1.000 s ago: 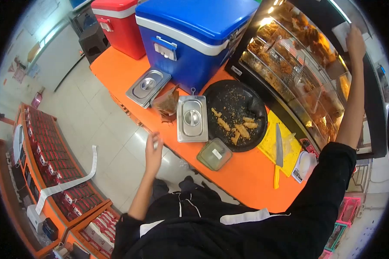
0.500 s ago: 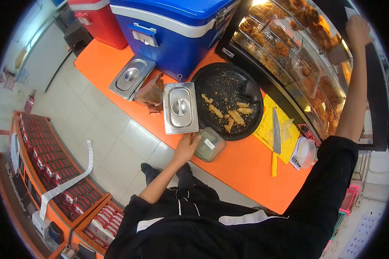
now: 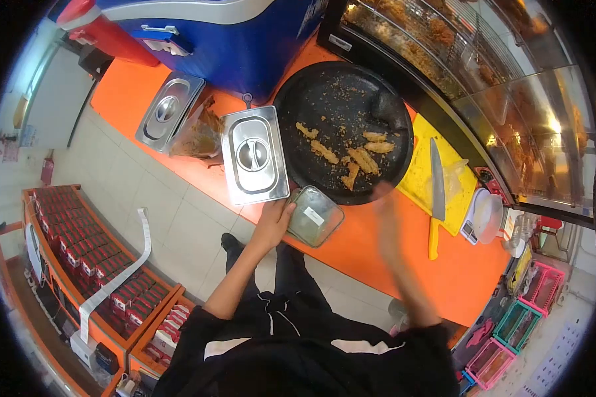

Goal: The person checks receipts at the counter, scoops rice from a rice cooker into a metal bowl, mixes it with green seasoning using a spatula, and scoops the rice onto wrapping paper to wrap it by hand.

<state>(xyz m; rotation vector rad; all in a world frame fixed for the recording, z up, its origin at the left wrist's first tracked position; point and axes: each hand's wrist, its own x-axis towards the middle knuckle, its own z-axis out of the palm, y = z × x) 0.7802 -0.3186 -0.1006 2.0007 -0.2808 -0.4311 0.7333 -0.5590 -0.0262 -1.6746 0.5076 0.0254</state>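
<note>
My left hand [image 3: 273,223] rests at the table's front edge, its fingers against the left side of a square, lidded clear container [image 3: 315,217] with a white label. Just above that hand is a steel pan with a knobbed lid [image 3: 255,155]. Blurred by motion, my right hand [image 3: 385,205] hangs by the lower right rim of a round black tray [image 3: 338,126]; its fingers cannot be made out. Several fried pieces [image 3: 363,160] and crumbs lie on the tray. A knife [image 3: 437,182] with a yellow handle lies on a yellow cutting board [image 3: 414,178], right of my right hand.
A blue cooler [image 3: 225,56] and a red cooler [image 3: 106,33] stand at the back. Another lidded steel pan [image 3: 167,109] and a plastic bag [image 3: 198,135] are at left. A glass food display [image 3: 490,73] fills the upper right, with a small scale [image 3: 473,218] below it.
My left hand has come to the clear container from the left. My right hand has come down from the display's upper edge to the black tray. The view has shifted.
</note>
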